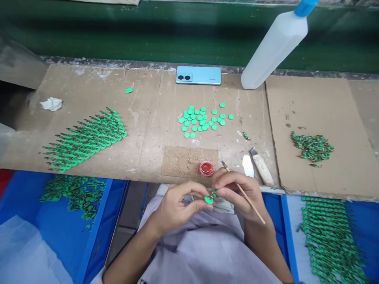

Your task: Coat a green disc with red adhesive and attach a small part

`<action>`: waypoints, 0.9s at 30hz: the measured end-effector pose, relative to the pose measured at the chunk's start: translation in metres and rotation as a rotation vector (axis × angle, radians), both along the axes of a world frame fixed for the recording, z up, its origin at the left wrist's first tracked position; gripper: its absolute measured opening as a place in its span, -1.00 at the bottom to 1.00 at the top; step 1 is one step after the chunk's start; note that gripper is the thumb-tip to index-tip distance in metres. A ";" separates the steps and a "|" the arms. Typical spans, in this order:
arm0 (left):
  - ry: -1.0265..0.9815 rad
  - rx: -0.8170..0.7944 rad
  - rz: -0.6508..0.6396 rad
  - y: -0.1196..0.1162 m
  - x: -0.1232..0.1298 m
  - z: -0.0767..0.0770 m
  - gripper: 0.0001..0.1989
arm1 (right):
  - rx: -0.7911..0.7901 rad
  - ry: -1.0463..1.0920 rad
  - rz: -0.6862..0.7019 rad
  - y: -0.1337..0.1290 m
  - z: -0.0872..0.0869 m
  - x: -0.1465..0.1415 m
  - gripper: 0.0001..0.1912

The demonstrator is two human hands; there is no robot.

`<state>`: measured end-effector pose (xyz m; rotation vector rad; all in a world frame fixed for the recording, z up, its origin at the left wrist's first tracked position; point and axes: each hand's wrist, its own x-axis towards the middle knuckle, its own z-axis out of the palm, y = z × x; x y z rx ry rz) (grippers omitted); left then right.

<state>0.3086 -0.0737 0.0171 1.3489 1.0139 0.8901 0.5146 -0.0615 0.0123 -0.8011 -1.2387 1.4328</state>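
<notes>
My left hand (177, 205) pinches a small green round disc (209, 200) between thumb and fingers, just below the table's front edge, over my lap. My right hand (237, 193) touches a tiny green piece (213, 193) against the disc and also holds a thin wooden stick (251, 205) whose tip points up toward a small red pot of glue (206, 168). Several loose green discs (201, 120) lie spread on the cardboard (154, 134) beyond the pot.
Rows of finished green parts (85, 140) lie at left, and a heap of small green pieces (312, 146) at right. Blue trays (97, 236) (328, 236) hold more green parts. A phone (198, 75), a white bottle (274, 45), a crumpled tissue (51, 103) and a knife (260, 165) rest on the table.
</notes>
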 end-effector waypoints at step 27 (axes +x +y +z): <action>-0.221 0.436 0.059 0.004 0.008 -0.012 -0.87 | -0.026 -0.030 0.081 0.002 0.009 -0.002 -0.92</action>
